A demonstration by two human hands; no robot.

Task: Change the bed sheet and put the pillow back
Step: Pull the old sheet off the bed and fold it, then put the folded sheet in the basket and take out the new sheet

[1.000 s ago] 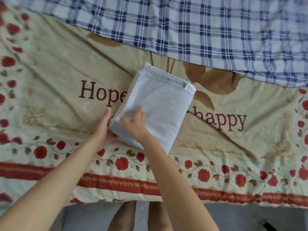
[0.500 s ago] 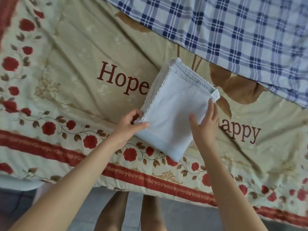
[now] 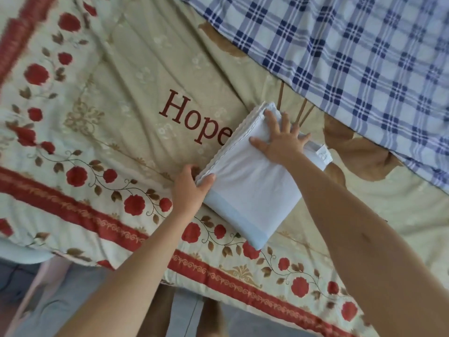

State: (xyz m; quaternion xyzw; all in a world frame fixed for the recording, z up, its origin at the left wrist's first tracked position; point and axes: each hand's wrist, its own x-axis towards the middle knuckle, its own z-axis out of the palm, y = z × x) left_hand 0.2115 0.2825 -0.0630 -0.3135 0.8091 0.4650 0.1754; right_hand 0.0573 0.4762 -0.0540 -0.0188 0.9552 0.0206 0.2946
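Two hands met a folded pale sheet (image 3: 252, 190): left hand (image 3: 192, 188) pinched its scalloped edge, right hand (image 3: 279, 139) pressed flat, fingers spread, best unfolded layer by layer.

You are standing in a home bedroom, at the edge of a bed (image 3: 243, 271) that fills nearly the whole view. It wears a cream floral bed sheet (image 3: 116, 76) with red roses and the printed word "Hope", and a blue plaid blanket (image 3: 352, 57) lies across its far side. Below the edge, bare legs (image 3: 155, 310) stand on a grey tiled floor (image 3: 80, 297)
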